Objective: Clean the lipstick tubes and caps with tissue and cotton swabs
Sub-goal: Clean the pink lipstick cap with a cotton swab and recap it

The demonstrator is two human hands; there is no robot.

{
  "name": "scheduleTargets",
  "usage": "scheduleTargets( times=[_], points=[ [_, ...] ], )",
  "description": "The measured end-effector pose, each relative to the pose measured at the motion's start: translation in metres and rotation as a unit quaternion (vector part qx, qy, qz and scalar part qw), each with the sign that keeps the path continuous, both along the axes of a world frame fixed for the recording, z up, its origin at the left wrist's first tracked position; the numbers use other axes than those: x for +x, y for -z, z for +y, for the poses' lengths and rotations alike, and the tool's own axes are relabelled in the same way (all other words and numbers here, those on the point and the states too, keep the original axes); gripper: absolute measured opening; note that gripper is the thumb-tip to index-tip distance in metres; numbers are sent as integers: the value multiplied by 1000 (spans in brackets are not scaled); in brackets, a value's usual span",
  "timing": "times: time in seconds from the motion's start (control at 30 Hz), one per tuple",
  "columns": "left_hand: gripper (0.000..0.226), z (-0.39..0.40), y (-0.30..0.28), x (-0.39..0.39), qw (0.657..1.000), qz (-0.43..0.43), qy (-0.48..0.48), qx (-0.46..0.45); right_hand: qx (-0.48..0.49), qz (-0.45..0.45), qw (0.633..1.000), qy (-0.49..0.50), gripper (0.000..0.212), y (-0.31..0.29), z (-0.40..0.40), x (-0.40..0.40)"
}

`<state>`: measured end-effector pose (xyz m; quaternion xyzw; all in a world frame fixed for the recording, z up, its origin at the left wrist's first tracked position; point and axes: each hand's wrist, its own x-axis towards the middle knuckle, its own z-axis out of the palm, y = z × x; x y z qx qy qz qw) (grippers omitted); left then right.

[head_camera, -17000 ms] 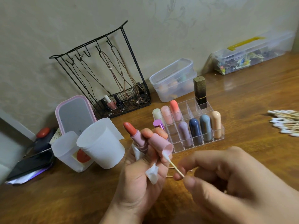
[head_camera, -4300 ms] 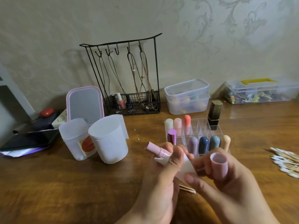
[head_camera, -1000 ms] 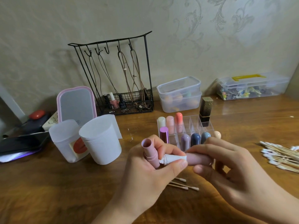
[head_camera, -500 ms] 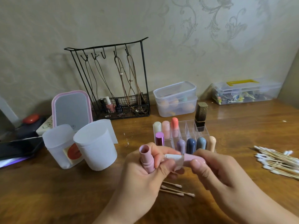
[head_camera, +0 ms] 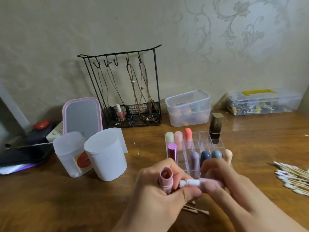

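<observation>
the left hand [head_camera: 160, 196] grips an upright pink lipstick tube [head_camera: 165, 180] and pinches a rolled tissue [head_camera: 190, 183]. just right of it, the right hand [head_camera: 224, 183] holds the pink cap [head_camera: 211, 181], the tissue poking into its mouth, above the worktop [head_camera: 66, 206].

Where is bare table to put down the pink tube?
Bare wood lies left of the left hand, in front of the white cups, and between the organizer and the swab pile. Crowded: back row by the wall, and used swabs under the hands.
</observation>
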<state>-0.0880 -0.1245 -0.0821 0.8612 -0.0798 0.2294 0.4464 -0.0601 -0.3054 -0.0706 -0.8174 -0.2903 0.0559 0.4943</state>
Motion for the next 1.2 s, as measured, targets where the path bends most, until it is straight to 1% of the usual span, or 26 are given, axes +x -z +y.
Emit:
scheduleTargets(
  times=[0.03, 0.1, 0.2, 0.27, 0.33, 0.4, 0.47, 0.53, 0.57, 0.6, 0.63, 0.67, 0.7, 0.77, 0.8, 0.87, 0.97, 1.0, 1.1, 1.13, 1.17, 1.2],
  points=[
    [27, -1, 1, 1, 1000, 1, 3, -1, 15, -12, 1000, 1, 62, 0, 1, -1],
    [22, 0, 1, 3, 999, -32, 7, -10, 51, -14, 998, 18, 64, 5, 1, -1],
    [30, 2, 4, 5, 997, -71, 16, -40, 78, -34, 995, 53, 63, 3, 2, 0],
    [33, 3, 6, 4, 995, -56, 9, -77, 80, -57, 992, 84, 57, 4, -3, -1],
    [29, 3, 6, 4, 992, -29, 13, -121, 88, -74, 988, 99, 50, 5, -7, -2],
    [27, 4, 5, 4, 991, -10, 12, -135, 87, -102, 987, 90, 42, 9, -3, 0],
    [26, 6, 5, 3, 990, 4, 21, -141, 80, -90, 989, 87, 37, 8, 3, -4],
    [28, 4, 4, 2, 990, 3, 29, -137, 59, -48, 993, 85, 22, -1, 6, -12],
    [29, 2, 5, 1, 989, 1, 41, -141, 43, -6, 997, 69, 36, -6, 8, -14],
    [31, 1, 6, 1, 989, -4, 48, -139, 38, 28, 997, 65, 60, -5, 10, -13],
    [32, 1, 6, 1, 989, -11, 54, -135, 42, 62, 995, 65, 76, -6, 11, -12],
    [31, 0, 7, 1, 989, -9, 59, -135, 50, 81, 993, 73, 83, -3, 12, -8],
    [30, 0, 8, 2, 987, 6, 62, -150, 48, 95, 992, 66, 85, -4, 13, -6],
    [26, 1, 7, 3, 979, 42, 67, -186, 67, 66, 994, 54, 78, -5, 11, -4],
    [23, 2, 7, 3, 977, 48, 63, -196, 84, 61, 993, 51, 74, -7, 8, -4],
    [21, 3, 7, 4, 977, 43, 56, -203, 131, 77, 988, 33, 76, -5, 3, -4],
    [23, 2, 6, 2, 977, 40, 63, -202, 113, 63, 990, 54, 61, -9, 12, -9],
    [23, 0, 6, 1, 976, 43, 71, -201, 95, 64, 991, 68, 62, -8, 15, -9],
    [24, -5, 8, 0, 977, 51, 79, -193, 44, 95, 990, 90, 85, -1, 15, -2],
    [24, -5, 8, 0, 976, 55, 78, -196, 45, 105, 990, 86, 89, -1, 15, -1],
    [24, -5, 9, 1, 975, 59, 76, -201, 67, 114, 988, 75, 86, -1, 14, -1],
    [24, -3, 9, 2, 975, 56, 68, -202, 101, 132, 985, 56, 79, -3, 13, -1]
  ],
)
